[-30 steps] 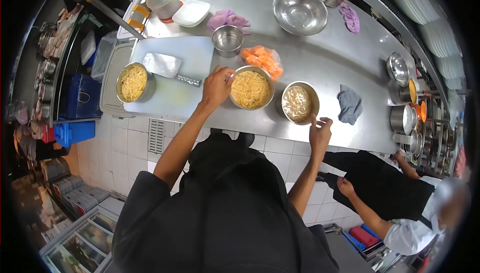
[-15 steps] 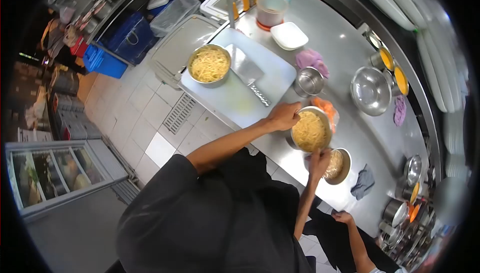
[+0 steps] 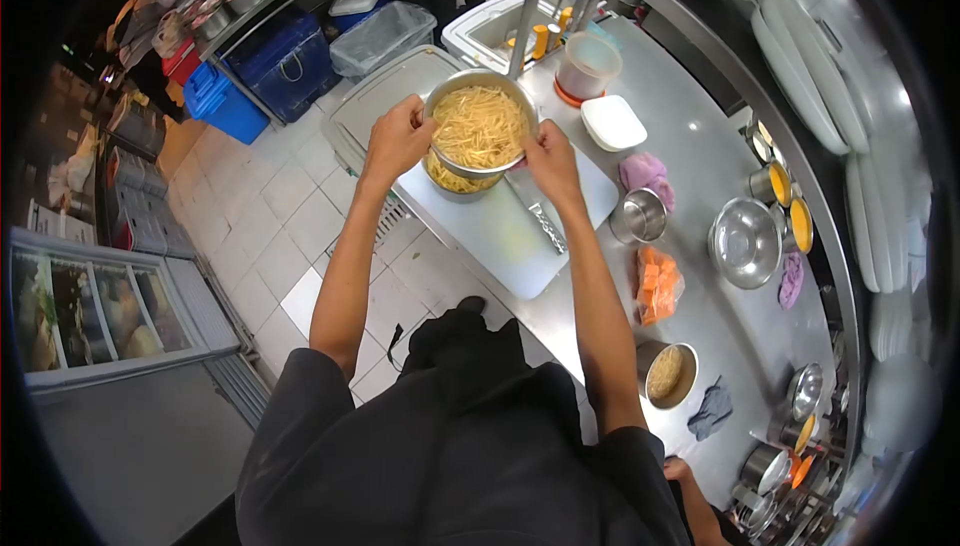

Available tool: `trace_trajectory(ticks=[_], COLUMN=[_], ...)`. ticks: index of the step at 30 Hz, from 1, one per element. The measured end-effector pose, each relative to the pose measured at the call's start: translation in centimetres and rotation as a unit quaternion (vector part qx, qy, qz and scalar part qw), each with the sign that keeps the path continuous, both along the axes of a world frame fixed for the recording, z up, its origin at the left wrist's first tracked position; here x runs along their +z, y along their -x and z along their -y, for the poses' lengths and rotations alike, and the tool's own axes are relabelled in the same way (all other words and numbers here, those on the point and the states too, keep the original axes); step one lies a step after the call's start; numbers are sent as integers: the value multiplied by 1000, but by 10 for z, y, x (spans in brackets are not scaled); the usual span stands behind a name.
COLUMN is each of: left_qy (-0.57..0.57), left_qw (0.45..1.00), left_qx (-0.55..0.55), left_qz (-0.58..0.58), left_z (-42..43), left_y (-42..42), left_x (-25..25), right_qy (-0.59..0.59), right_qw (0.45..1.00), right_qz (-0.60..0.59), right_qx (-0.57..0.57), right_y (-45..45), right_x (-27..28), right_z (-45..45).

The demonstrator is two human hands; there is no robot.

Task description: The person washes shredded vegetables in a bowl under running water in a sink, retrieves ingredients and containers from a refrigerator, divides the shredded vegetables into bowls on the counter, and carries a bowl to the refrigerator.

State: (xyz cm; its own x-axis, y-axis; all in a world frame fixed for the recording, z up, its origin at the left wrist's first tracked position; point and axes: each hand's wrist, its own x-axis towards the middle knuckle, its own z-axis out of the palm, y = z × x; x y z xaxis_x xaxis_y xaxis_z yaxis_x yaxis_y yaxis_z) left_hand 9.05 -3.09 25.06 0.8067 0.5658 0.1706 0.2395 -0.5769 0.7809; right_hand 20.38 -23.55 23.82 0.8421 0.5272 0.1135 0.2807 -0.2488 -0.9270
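A metal pot of pale yellow strips [image 3: 482,126] is held up by its rim between my two hands. My left hand [image 3: 402,134] grips its left side and my right hand [image 3: 549,158] its right side. Beneath it, partly hidden, a second pot of yellow strips [image 3: 455,178] stands on the white cutting board [image 3: 515,256]. The patterned handle of a cleaver [image 3: 546,228] shows on the board; its blade is mostly covered. Toward the table's near right edge stands another pot with pale contents [image 3: 667,374].
An empty metal pot [image 3: 639,216], a bag of orange pieces [image 3: 657,286], a large steel bowl [image 3: 745,243], a white dish [image 3: 614,123] and a grey cloth [image 3: 711,410] lie on the steel table [image 3: 690,181]. A co-worker's arm [image 3: 695,501] shows at the lower right.
Both hands have lifted the middle pot of strips and carried it left, over the pot on the cutting board. The view has turned toward the left.
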Motion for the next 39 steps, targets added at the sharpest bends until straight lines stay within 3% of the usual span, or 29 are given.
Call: trace_trajectory(ticks=[2,4,7,10,12,14,16,19,20,22,25,28,39], left_qy=[-14,-47,66,119,115,190,246,371,366,507,520,563,643], left_qw=[1000,998,993,988,990,977,957,918,919,860,848,821,727], left_qx=[9,-13,-32,-42,-38,28,-5,-108,-117,-54,-94,-93,-187], left_qz=[6,-43,-93,-94,-77,-92,-156,-86,-88,-16,-28,-34,-155], left_z=[-20,-31,-28,-30,-39,-51,-63,-75,-71,-52,-58,-23,107], left_y=[-5,-5,3,6,-1,-8,-23,-48,-51,-39,-12,30,152], left_x=[-35,-61,-62,-57,-56,-68,-92,-175,-179,-186,-223,-215,-174], right_qy=[-6,32,42,79,-16,-19,-16,-88,-95,-95,-106,-192,-289], right_qw=[995,995,994,990,934,938,942,918,918,928,924,878,855], right_qz=[-103,-89,-102,-113,-358,-345,-336,-385,-383,-360,-364,-435,-395], right_qx=[12,13,28,12,3,-25,-10,-23,-30,-27,-42,-45,-169], right_y=[-8,-8,-6,8,-1,-6,-9,-10,-11,-6,25,75,257], right_x=[-26,-41,-69,-49,-41,-58,-83,-106,-106,-112,-125,-136,-149], right_z=[-21,-26,-22,-12,-4,3,2,-13,-17,-16,-6,21,135])
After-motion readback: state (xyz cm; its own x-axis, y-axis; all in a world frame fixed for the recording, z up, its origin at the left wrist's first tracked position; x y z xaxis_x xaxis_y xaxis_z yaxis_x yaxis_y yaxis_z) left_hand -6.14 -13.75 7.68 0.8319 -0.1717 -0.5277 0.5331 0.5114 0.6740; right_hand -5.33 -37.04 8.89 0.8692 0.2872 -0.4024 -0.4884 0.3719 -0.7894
